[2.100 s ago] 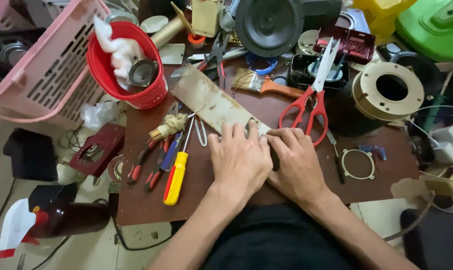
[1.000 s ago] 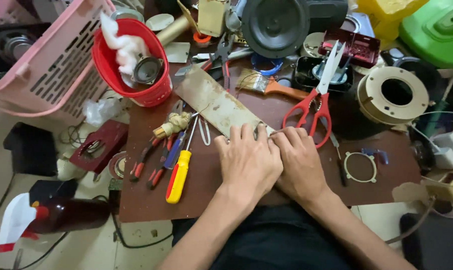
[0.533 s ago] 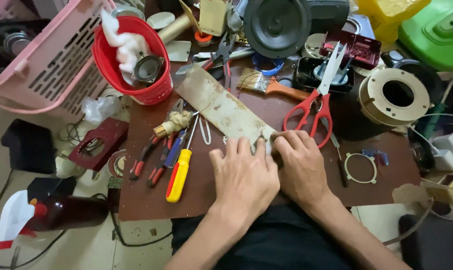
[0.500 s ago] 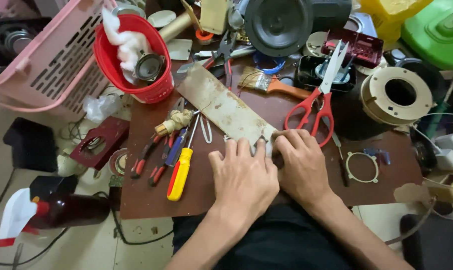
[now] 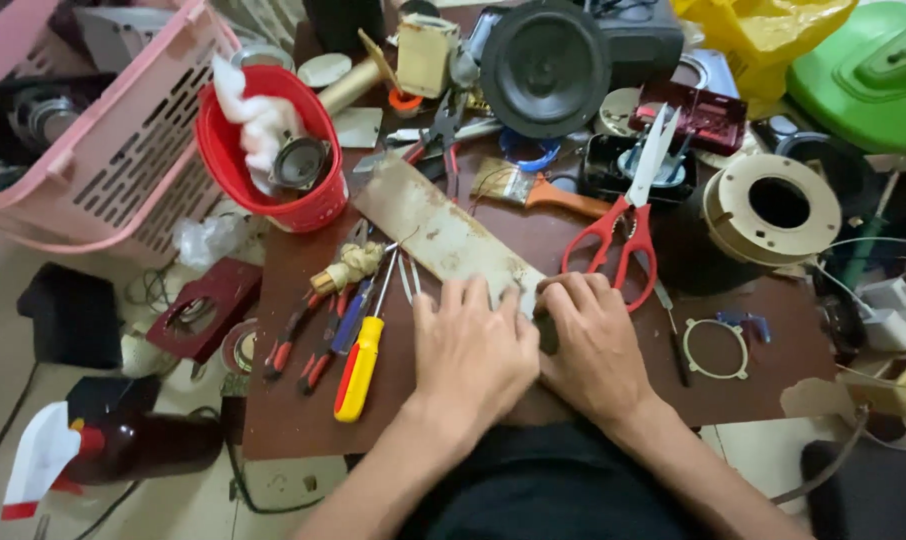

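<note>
Hands lie side by side, palms down, at the near middle of the brown worktop [image 5: 303, 420]. Left hand [image 5: 473, 350] rests flat with its fingers spread and its fingertips on the near end of a long, worn metal strip [image 5: 443, 235]. Right hand [image 5: 593, 345] lies just beside it, touching it, fingers curled down over the same end of the strip. Neither hand is closed around the strip; both press on it from above, and whatever lies beneath the palms is hidden.

Metal strip runs diagonally, from under the fingertips toward the far left, where it ends near a red bowl [image 5: 273, 200] that holds white wadding and a small speaker part.

Left of the left hand lies a screwdriver with a yellow and red handle [image 5: 358, 365], blade pointing far; just beside it lie a blue-handled tool and red-handled pliers [image 5: 293, 345].

Right of the strip, red-handled scissors [image 5: 623, 230] lie with the blades pointing far. A thin metal ring [image 5: 715, 348] lies to the right of the right hand. A round tan reel [image 5: 773, 205] stands at the far right. A black speaker cone [image 5: 545, 65] sits at the far middle, and a pink slotted basket [image 5: 103, 150] stands at the far left.
</note>
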